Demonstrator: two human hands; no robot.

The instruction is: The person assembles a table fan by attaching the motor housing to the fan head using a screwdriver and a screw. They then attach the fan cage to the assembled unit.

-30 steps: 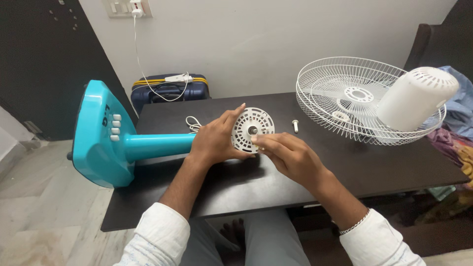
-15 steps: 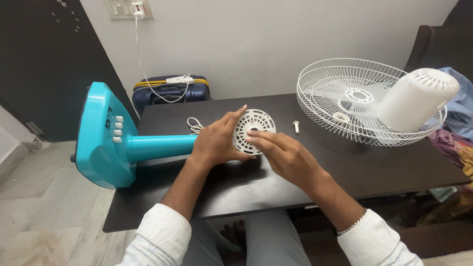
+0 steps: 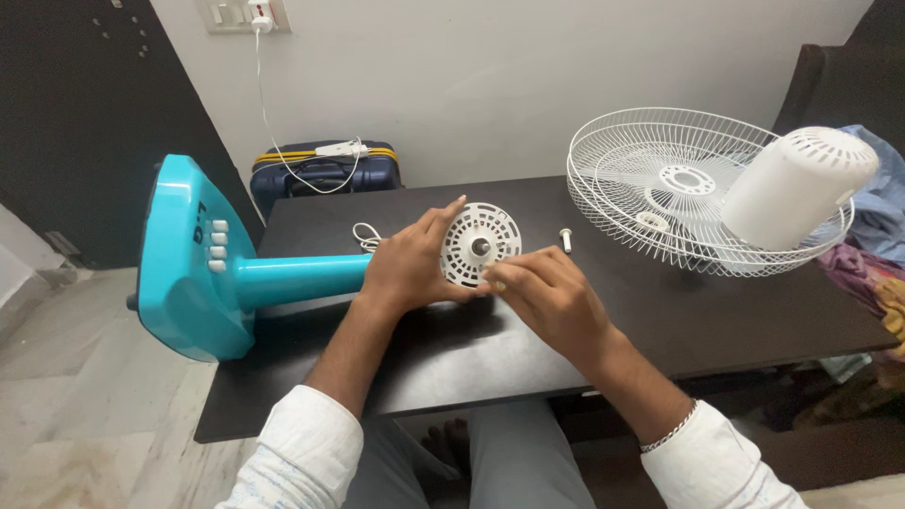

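Note:
A fan lies on its side on a dark table (image 3: 716,320). Its turquoise base and pole (image 3: 203,259) stick out over the table's left end. My left hand (image 3: 405,264) grips the fan's motor head behind the round white slotted motor face (image 3: 481,243), which has a short shaft at its middle. My right hand (image 3: 551,297) touches the lower right rim of that face, fingers pinched together; whether something small is in them I cannot tell. A small white screw-like piece (image 3: 566,238) lies on the table just right of the motor face.
Two stacked white wire fan guards (image 3: 660,188) sit at the table's back right, with a white plastic motor cover (image 3: 797,188) resting in them. A dark blue suitcase (image 3: 325,174) stands by the wall behind, with a white cable (image 3: 269,123) hanging from a wall socket. Coloured cloth lies at the far right.
My right hand has slid from the middle of the motor face down to its lower right rim, uncovering the shaft. The left hand keeps its hold.

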